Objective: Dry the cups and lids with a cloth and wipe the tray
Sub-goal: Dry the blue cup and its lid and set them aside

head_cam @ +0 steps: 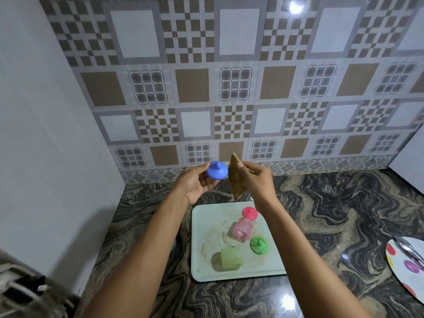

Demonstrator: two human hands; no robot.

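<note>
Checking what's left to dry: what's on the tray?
On the tray: red lid, pink cup lying on its side, green lid, pale green cup, brown smears. The right forearm hides its far right corner.

2 cups (242, 230), 2 lids (250, 213) on tray (202, 216) — plate (403, 267) right, well apart.

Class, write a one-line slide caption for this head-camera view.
Left hand holds a blue lid, right hand pinches a cloth beside it; a stained tray sits on the counter.
</note>
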